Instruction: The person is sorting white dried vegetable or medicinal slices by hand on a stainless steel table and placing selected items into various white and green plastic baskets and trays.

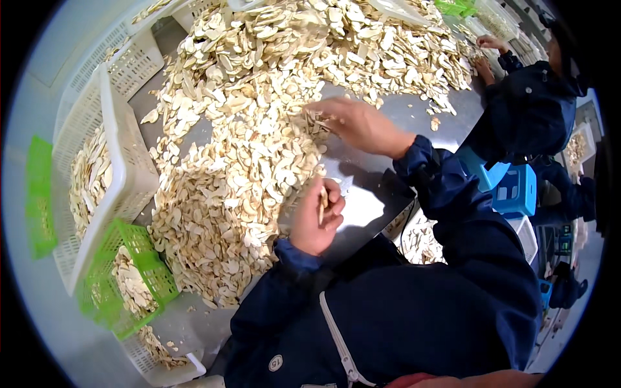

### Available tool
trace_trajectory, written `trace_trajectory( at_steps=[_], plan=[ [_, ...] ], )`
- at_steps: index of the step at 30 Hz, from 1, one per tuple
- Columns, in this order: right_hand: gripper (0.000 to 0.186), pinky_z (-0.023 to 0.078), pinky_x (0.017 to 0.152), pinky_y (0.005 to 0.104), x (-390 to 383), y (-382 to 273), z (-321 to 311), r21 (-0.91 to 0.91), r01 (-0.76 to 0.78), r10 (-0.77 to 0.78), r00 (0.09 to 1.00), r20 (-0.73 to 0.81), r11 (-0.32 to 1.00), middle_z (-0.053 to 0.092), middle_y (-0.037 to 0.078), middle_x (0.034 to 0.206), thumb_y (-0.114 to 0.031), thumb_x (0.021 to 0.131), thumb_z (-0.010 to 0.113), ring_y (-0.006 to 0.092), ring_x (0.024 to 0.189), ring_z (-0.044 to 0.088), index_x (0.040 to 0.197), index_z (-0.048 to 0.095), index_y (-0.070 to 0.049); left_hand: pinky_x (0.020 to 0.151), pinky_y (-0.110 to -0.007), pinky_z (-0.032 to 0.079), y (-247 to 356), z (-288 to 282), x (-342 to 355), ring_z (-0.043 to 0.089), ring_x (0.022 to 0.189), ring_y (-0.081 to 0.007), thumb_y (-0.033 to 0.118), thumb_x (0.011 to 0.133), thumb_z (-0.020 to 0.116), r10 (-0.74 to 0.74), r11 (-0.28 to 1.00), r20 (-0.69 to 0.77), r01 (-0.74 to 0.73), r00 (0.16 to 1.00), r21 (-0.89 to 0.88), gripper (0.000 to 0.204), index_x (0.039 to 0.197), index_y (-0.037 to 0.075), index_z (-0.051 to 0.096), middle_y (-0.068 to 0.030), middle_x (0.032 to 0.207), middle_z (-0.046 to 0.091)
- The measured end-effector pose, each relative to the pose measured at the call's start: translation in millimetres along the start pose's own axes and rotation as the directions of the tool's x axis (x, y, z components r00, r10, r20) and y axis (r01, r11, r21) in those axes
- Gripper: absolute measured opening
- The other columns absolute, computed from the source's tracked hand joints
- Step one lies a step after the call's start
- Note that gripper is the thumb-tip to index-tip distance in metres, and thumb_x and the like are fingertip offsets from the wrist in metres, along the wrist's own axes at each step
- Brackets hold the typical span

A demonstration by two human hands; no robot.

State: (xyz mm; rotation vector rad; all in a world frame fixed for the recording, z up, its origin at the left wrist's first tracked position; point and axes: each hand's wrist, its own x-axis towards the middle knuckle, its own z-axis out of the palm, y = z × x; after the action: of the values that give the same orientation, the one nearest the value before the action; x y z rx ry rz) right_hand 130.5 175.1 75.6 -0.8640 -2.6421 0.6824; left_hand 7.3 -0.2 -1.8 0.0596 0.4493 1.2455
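Observation:
A wide heap of pale dried slices (pixel 213 220) with light brown edges spreads over the steel table (pixel 362 161). My left hand (pixel 315 218) is low at the heap's right edge, fingers curled round a few slices. Higher up, my right hand (pixel 356 126) reaches over the heap with its fingertips among the slices; they are blurred, so whether they grip any cannot be made out.
White slotted baskets (pixel 129 174) and green baskets (pixel 147 275) with slices line the left. A co-worker (pixel 527 116) in dark clothing works at the upper right, hands at the heap, near blue plastic stools (pixel 514 194). Slices also lie below the table edge (pixel 420 239).

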Motion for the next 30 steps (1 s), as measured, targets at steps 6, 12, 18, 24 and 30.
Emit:
trace_trajectory(
  at_steps=[6,12,18,24,30],
  plan=[
    [0.039,0.055,0.086,0.0437,1.2,64.6,-5.4,-0.164,-0.018,-0.012,0.983,-0.181,0.986,0.065,0.019,0.122,-0.004,0.090,0.059,0.0390,0.100,0.067,0.129,0.063,-0.011,0.046,-0.020,0.032,3.3,8.7,-3.0,0.045,0.075,-0.0127,0.037,0.107,0.041,0.076,0.996,-0.043,-0.078,0.996,-0.044,0.035,0.092,0.008,0.054,-0.0020,0.086,0.050],
    [0.038,0.052,0.090,0.0431,26.8,53.6,19.5,-0.151,-0.070,0.063,0.997,-0.052,0.986,0.064,0.018,0.121,-0.015,0.095,0.062,0.0371,0.105,0.064,0.133,0.060,-0.011,0.042,-0.020,0.031,1.4,-3.3,1.2,0.043,0.064,-0.0101,0.036,0.108,0.043,0.060,0.996,-0.040,-0.057,0.997,0.062,0.033,0.098,0.008,0.057,-0.0007,0.081,0.048],
    [0.038,0.054,0.086,0.0405,34.1,11.1,14.7,0.229,0.133,-0.145,0.989,0.035,0.964,0.064,0.016,0.122,-0.016,0.099,0.060,0.0307,0.102,0.067,0.137,0.059,-0.012,0.040,-0.020,0.030,5.9,-1.5,1.4,0.038,0.055,-0.0069,0.033,0.109,0.045,0.044,0.993,0.043,-0.039,0.998,-0.108,0.030,0.120,0.008,0.057,0.0029,0.074,0.043],
    [0.037,0.054,0.092,0.0423,14.7,78.8,-10.8,-0.231,-0.144,0.099,0.976,-0.194,0.962,0.064,0.017,0.127,-0.012,0.094,0.058,0.0357,0.105,0.066,0.130,0.063,-0.010,0.041,-0.020,0.027,6.4,3.7,-1.1,0.034,0.054,-0.0053,0.030,0.108,0.046,0.055,0.998,-0.015,-0.055,0.998,-0.034,0.028,0.119,0.007,0.057,0.0037,0.070,0.040],
    [0.038,0.051,0.097,0.0445,-17.0,127.9,-25.5,-0.456,-0.385,0.272,0.916,-0.294,0.803,0.062,0.019,0.130,-0.008,0.090,0.057,0.0386,0.115,0.062,0.128,0.063,-0.010,0.042,-0.020,0.027,3.7,7.6,-2.4,0.033,0.052,-0.0049,0.029,0.108,0.047,-0.027,0.999,0.016,0.027,0.999,0.021,0.027,0.118,0.006,0.056,0.0047,0.068,0.040]
  ],
)
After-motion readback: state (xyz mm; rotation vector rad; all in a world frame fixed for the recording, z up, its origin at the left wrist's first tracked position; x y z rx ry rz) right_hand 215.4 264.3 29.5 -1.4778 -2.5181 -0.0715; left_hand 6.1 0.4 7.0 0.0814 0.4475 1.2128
